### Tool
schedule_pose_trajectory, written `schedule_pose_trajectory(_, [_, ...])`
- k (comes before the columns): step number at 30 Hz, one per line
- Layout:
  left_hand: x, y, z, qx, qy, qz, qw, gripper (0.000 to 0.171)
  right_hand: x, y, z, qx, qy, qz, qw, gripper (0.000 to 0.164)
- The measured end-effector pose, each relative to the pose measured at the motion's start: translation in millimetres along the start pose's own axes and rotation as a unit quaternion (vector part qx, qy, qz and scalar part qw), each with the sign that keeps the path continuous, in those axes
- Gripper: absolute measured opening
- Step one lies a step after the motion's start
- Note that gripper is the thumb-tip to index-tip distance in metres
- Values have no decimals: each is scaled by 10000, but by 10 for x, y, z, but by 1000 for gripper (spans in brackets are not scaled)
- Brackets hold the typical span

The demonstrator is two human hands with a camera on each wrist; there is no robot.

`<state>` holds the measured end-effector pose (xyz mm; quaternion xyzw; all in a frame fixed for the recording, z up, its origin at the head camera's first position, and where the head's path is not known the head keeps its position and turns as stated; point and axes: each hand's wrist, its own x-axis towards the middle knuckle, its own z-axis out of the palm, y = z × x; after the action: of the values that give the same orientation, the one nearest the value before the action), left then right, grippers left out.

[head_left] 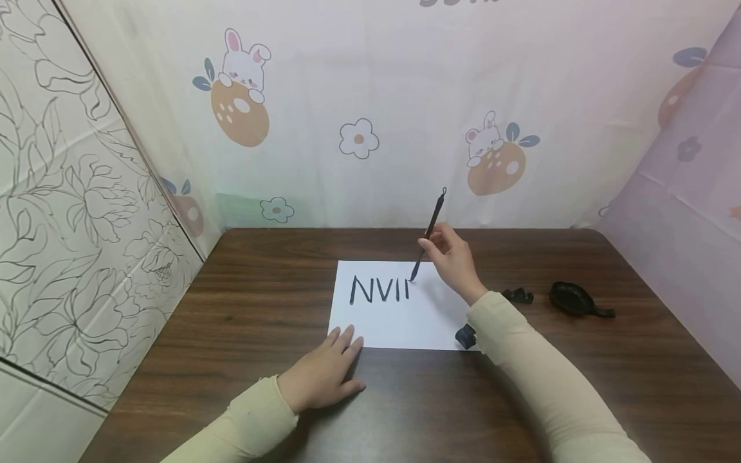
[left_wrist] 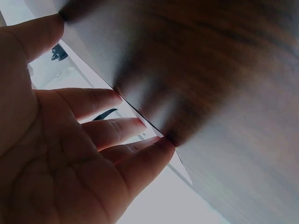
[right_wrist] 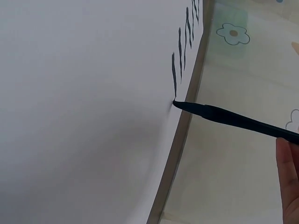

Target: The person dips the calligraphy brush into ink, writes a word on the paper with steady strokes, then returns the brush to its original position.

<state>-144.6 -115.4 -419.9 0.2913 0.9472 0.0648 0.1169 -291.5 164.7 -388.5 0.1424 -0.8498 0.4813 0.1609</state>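
A white sheet of paper (head_left: 399, 328) lies on the table with black strokes reading "NVI" and a further upright stroke with a short line at its top. My right hand (head_left: 454, 257) pinches a black writing brush (head_left: 435, 215) by its handle. The dark brush tip (right_wrist: 180, 104) touches the paper beside the last stroke, the handle leaning up and to the right. At the sheet's lower left corner rests my left hand (head_left: 324, 373), fingers spread. In the left wrist view its fingertips (left_wrist: 140, 123) touch the paper's near edge.
A small dark object (head_left: 466, 335) sits on the sheet's lower right corner, partly behind the right sleeve. Further right are a black bumpy piece (head_left: 519, 296) and a black shallow dish with a handle (head_left: 573, 299). Patterned cloth (head_left: 312, 83) hangs behind the brown table (head_left: 255, 308).
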Motion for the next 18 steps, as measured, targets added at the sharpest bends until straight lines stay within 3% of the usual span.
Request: schedule_pose_trajectory(18, [-13, 11, -16, -39, 4, -6, 10000, 74, -61, -16, -60, -227, 9, -129, 9997, 23])
